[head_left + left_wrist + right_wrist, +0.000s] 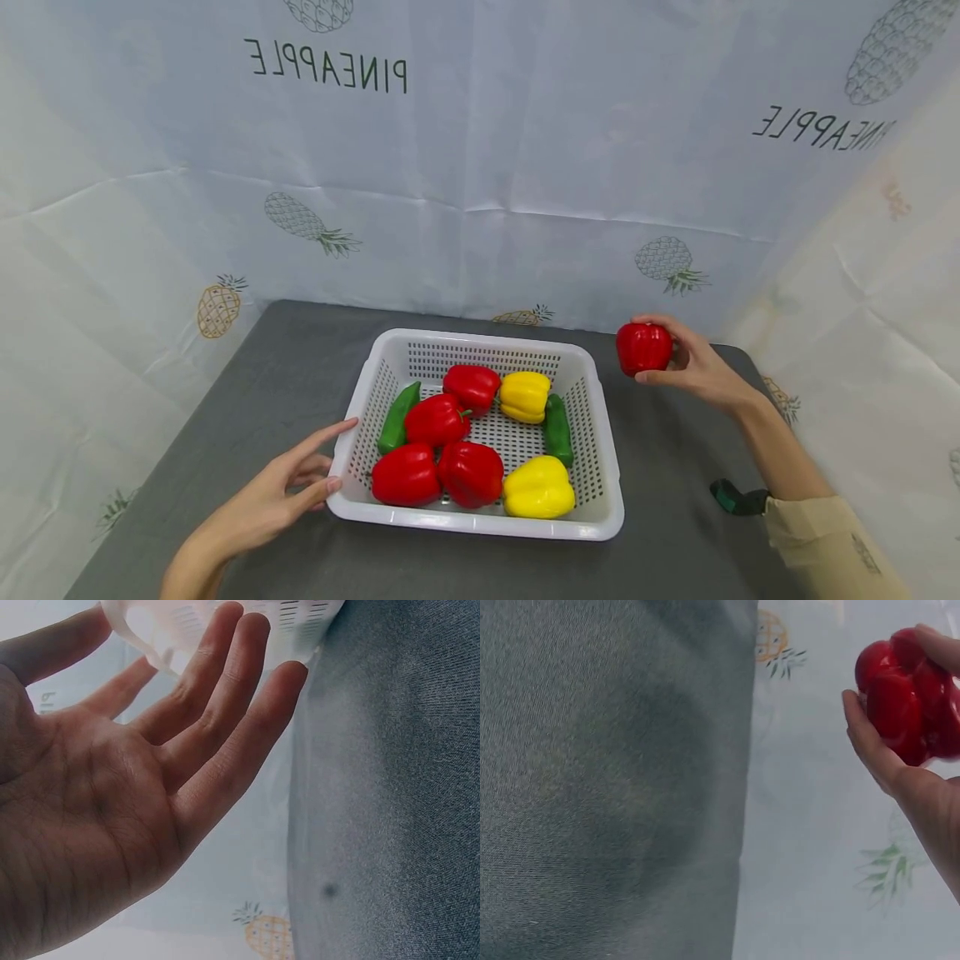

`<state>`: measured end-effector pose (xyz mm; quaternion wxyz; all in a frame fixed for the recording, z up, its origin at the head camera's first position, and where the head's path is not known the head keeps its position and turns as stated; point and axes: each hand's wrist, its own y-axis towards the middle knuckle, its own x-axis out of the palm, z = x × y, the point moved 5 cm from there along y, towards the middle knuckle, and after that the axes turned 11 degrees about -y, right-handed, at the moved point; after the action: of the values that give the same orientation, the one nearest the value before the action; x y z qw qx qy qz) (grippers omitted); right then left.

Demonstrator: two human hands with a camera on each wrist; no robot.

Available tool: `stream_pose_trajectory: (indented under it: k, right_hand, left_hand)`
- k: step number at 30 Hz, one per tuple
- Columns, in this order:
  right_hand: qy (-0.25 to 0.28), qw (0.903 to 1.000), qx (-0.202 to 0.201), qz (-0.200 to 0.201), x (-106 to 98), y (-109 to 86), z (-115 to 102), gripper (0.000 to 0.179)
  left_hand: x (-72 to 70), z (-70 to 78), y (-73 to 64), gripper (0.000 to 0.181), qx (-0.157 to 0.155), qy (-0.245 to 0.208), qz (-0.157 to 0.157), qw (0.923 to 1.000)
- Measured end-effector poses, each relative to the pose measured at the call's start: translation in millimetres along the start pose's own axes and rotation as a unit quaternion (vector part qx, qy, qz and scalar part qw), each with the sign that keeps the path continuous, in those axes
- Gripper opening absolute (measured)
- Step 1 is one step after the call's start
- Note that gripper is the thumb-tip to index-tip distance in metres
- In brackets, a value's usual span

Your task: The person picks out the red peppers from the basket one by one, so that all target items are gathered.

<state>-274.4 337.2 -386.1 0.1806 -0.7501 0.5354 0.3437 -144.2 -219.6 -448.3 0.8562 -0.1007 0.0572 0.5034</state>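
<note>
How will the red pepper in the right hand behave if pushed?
The red pepper looks glossy, so may be slippery. Its rounded, lobed sides suggest an uneven, wobbly roll. No dent shows where the right hand grips it, so it's probably fairly stiff.

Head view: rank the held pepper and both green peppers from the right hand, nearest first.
1. Held pepper, in the right hand.
2. Right green pepper, inside the basket, right side.
3. Left green pepper, same basket, left side.

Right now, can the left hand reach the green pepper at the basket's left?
Likely yes: the left hand is empty and alongside, and the green pepper lies uncovered inside the white basket; only the near rim stands between.
</note>
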Motion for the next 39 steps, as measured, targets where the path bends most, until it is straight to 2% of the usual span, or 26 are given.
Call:
stream_pose_trajectory:
  k: [12, 17, 20, 25, 39]
  right_hand:
    - [0.017, 0.9981, 0.021, -0.055, 12, 9.8, 47, 0.079]
    - [0.030, 0.9958, 0.036, -0.079, 20, 13.2, 62, 0.080]
    - [0.031, 0.9943, 0.041, -0.094, 26, 15.9, 67, 0.083]
    - [0.030, 0.9927, 0.037, -0.111, 34, 19.5, 74, 0.084]
    - [0.037, 0.9920, 0.033, -0.116, 40, 20.6, 85, 0.089]
  left_hand:
    - [-0.1, 0.2, 1.4, 0.075, -0.002, 0.000, -0.007, 1.0000]
    - [-1.0, 1.0, 1.1, 0.075, 0.012, 0.003, -0.007, 0.9999]
    - [-1.3, 1.7, 1.1, 0.075, 0.019, 0.004, -0.009, 0.9998]
    - [-0.6, 1.9, 1.8, 0.076, 0.014, 0.001, -0.011, 0.9998]
    - [-0.5, 0.7, 1.9, 0.075, 0.001, 0.001, -0.006, 1.0000]
